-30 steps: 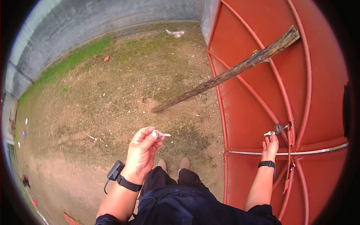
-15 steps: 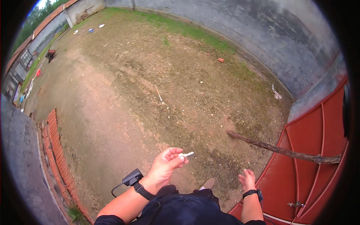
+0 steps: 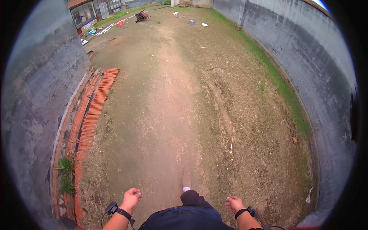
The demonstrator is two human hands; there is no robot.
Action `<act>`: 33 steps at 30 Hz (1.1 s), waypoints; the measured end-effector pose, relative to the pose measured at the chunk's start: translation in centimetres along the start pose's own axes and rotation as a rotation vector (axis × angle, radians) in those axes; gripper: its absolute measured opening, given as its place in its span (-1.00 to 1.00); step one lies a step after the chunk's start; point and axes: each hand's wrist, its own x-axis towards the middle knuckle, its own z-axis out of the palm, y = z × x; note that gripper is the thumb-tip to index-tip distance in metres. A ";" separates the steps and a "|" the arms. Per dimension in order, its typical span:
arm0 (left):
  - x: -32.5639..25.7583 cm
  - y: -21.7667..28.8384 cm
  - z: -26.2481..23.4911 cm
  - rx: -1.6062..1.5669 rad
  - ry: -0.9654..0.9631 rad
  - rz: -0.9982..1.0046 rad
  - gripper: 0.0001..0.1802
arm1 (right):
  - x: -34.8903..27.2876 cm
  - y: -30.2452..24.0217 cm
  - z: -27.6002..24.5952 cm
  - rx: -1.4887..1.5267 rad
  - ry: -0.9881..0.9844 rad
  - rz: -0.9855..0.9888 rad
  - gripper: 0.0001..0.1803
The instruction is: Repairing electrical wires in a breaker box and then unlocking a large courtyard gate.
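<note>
My left hand is at the lower edge, left of my body, palm inward. Its fingers are closed in a pinch on a small whitish key-like piece, mostly hidden by the fingers. Across from it, right of my body, my right hand hangs above the ground with loosely bent fingers, and I see nothing in it. Dark straps with small black devices circle both wrists. One shoe is stepping out in front on a bare dirt track.
Orange-red tiles stand in a row along the grey left wall. Another grey wall runs along the right. A thin pale stick and a brick piece lie on the ground. Far off are a tipped dark cart and litter.
My view has swung left, so the red gate and wooden pole have mostly left it. The left hand has dropped lower with the whitish piece, and the right hand has come closer to my body.
</note>
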 end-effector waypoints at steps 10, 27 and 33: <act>9.5 0.8 -3.6 -0.204 0.185 -0.014 -0.85 | 12.4 -35.0 19.6 -0.219 -0.208 -0.226 -0.59; 59.9 49.7 0.3 0.044 0.211 0.195 -0.82 | 31.9 -69.6 38.5 -0.139 -0.114 -0.036 -0.69; 69.3 59.5 1.7 0.101 0.292 0.072 -0.83 | 39.6 -90.0 49.8 -0.169 -0.067 -0.055 -0.67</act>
